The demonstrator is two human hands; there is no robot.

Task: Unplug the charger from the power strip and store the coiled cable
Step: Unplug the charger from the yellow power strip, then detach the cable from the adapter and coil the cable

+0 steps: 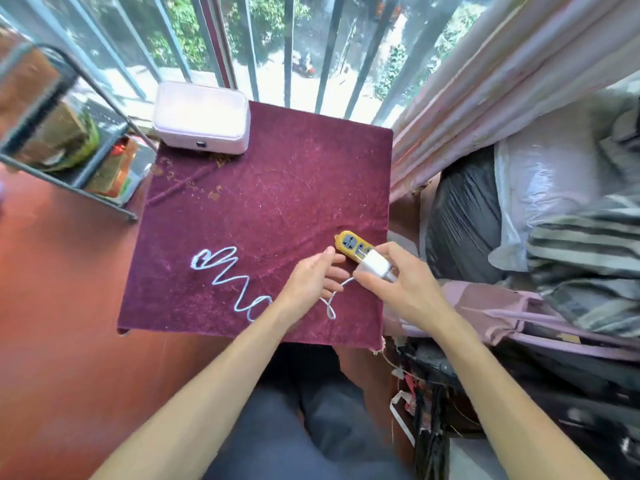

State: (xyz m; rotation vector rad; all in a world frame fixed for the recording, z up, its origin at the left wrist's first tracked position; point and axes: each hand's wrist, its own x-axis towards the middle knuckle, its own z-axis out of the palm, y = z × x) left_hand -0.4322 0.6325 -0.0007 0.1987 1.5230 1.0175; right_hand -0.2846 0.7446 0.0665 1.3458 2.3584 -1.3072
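Two hands meet at the near right part of the tabletop (242, 202), and your right hand (398, 289) is the one that matters: its thumb and fingers are pinched around the white charger (375, 266), which sits at the near end of the yellow power strip (349, 244). The prongs look partly visible between charger and strip, so I judge the plug half out, though you cannot tell for sure. The strip's long axis runs diagonally, from far-left toward near-right, and the charger points its prongs up and left into it. Pull along the prongs, toward you and to the right, not sideways. Your left hand (313, 278) lies just left of the strip, fingers loosely curled over the white cable (221, 271); whether it grips the cable is unclear. That cable trails leftward in loose wiggles across the maroon cloth (277, 174), not yet coiled. A pink case (202, 116) waits at the far edge.
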